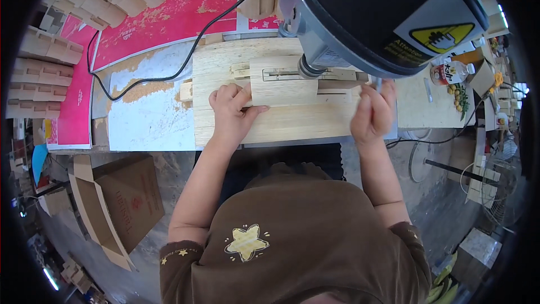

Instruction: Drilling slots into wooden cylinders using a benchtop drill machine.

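Left hand [229,111], thumb spread, braces wooden block [284,91] at its right, likely for steadiness; right hand [372,114] curled beneath machine head [351,28], grip unclear.

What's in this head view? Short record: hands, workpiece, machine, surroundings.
left hand: at left edge of pale wooden piece
right hand: fingers curled, near machine head's lower edge; grip unclear
workpiece: pale wooden piece on wooden board, slotted
machine: dark machine head overhead, right of centre
left side: black cable, red sheet, open cardboard box
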Motion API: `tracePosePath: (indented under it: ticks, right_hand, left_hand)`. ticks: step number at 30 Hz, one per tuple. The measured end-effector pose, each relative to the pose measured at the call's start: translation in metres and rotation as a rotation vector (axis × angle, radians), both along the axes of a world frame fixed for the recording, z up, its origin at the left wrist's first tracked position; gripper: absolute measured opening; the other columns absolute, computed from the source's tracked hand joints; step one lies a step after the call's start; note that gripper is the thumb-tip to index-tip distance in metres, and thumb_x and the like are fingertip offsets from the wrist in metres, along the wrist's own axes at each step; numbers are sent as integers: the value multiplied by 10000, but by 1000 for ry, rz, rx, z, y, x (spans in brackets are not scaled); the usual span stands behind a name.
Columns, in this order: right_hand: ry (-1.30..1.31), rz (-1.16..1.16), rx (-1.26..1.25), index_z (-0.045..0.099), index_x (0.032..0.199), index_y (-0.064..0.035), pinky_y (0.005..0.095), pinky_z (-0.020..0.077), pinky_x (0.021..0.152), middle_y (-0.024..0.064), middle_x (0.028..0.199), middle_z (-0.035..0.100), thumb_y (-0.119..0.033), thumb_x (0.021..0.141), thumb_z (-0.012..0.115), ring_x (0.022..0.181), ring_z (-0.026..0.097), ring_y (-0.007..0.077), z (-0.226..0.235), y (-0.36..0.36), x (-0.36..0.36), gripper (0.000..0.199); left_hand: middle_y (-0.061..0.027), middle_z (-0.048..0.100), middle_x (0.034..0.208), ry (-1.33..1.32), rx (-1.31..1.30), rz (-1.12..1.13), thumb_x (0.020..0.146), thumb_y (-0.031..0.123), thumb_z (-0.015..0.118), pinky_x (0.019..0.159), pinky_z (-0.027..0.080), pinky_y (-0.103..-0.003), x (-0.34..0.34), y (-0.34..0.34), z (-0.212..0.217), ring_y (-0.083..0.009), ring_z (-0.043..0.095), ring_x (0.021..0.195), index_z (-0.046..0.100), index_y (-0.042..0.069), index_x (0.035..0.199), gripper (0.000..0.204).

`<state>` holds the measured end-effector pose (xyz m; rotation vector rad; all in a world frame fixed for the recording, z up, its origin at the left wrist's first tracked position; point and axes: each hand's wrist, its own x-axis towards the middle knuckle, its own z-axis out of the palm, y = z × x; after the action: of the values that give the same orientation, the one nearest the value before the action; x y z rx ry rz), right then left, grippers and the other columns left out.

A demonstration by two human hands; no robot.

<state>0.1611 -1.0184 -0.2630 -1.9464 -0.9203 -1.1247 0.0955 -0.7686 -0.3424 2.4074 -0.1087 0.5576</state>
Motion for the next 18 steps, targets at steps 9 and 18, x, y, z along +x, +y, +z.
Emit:
tracePosePath:
  ticks: [9,18]
  right_hand:
    - [316,-222,193,639,808,24,219,286,493,2,593,490,-185,866,565,525,398,46,161,11,44,228]
    - [412,-158,36,631,788,29,217,282,500,5,584,481,-157,874,538,530,400,52,162,13,16,226]
  left_hand:
    - [-1,450,750,-28,9,-10,569,222,802,782,276,-369,6,-19,4,-196,460,786,647,157,1049,509]
    - [-8,450,746,20,-15,-1,573,223,800,777,272,-380,11,-36,5,-203,460,787,652,166,1061,513]
